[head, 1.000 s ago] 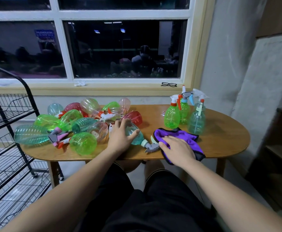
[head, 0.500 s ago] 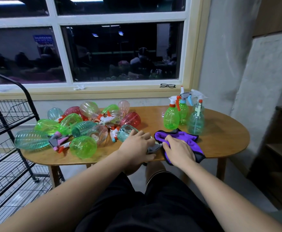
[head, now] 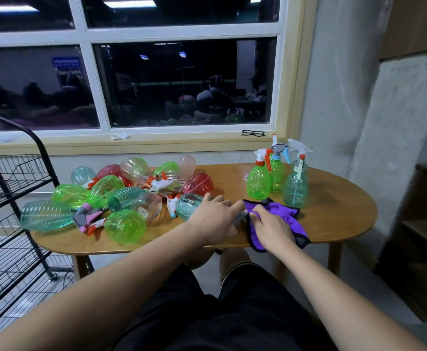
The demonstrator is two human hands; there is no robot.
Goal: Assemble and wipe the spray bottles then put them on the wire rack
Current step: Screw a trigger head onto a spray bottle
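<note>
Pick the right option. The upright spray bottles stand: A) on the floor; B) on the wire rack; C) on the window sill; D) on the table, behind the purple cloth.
D: the upright bottles stand grouped on the table, just behind the cloth.

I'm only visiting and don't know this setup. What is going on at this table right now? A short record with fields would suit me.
left hand: holds the teal bottle, which lies on its side, at its neck end
right hand: grips the purple cloth
standing bottles: three with spray heads on, two green and one teal, on the right of the table
loose pile: bottles and spray heads lying on the table's left
wire rack: stands left of the table
glasses: on the window sill
</note>
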